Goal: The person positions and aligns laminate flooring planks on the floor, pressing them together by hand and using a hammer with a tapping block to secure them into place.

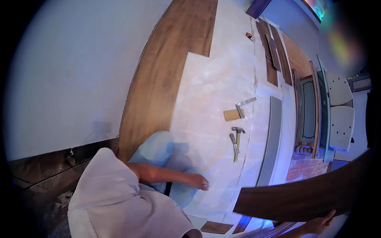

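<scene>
My right hand (322, 223) grips the edge of a long dark brown floor plank (293, 200), holding it raised at the lower right. My left hand (200, 181) is closed in front of my knees; anything in its fingers is too small to make out. Beyond it on the white underlay (210, 107) lie a claw hammer (237, 139) and a grey-handled knife-like tool (234, 142), partly overlapping. A metal try square (245, 105) rests on a short wood block (232, 115). Brown planks (166, 67) cover a stepped strip of floor along the left wall.
A grey plank (270, 139) lies right of the tools, with loose brown planks (271, 55) and a tape measure (249, 35) farther off. Panels (307, 109) and white chair-like pieces (342, 115) stand at the right. Cut plank pieces (216, 227) lie near me.
</scene>
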`<state>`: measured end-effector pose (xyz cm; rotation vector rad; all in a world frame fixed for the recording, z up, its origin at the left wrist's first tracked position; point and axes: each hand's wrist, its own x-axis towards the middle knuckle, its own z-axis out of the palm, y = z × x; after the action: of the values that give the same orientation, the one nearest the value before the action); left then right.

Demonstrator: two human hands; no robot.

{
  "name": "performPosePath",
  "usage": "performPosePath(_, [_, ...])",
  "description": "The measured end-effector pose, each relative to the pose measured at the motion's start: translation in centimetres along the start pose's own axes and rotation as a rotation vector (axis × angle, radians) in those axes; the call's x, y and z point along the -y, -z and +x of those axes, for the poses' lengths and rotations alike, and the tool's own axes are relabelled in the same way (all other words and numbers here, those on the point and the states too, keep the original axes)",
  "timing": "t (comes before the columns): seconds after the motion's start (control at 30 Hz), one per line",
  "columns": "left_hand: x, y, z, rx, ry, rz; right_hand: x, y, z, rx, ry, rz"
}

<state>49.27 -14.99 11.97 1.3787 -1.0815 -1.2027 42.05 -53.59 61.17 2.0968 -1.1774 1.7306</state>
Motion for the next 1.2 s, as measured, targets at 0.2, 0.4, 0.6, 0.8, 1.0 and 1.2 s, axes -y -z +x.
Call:
performPosePath(0.2, [-9.7,-3.2,6.7,0.388,-0.075,-0.699,4.5,4.8,-0.1,-0.451,-0.077,0.529])
performPosePath(0.4, [-17.3,-3.2,7.1,0.413,-0.253,-1.404,9.8,11.3,-11.3,-0.109,-0.469,0.831])
performPosePath(0.6, [-19.2,-1.4,3.6,-0.132,-0.187,-1.688,-0.8,14.9,-28.0,0.330,-1.123,0.817])
performPosePath(0.8, [-8.1,-3.8,-1.9,-0.451,0.088,-1.735,-0.5,16.6,-43.5,0.602,-1.418,0.970])
performPosePath(1.0, [0.2,-1.5,-4.3,-0.519,0.262,-1.605,2.0,20.6,-47.2,1.258,-1.627,0.611])
performPosePath(1.2, [2.5,3.1,-6.3,-0.635,0.334,-1.425,8.8,17.0,-40.0,1.376,-1.598,0.831])
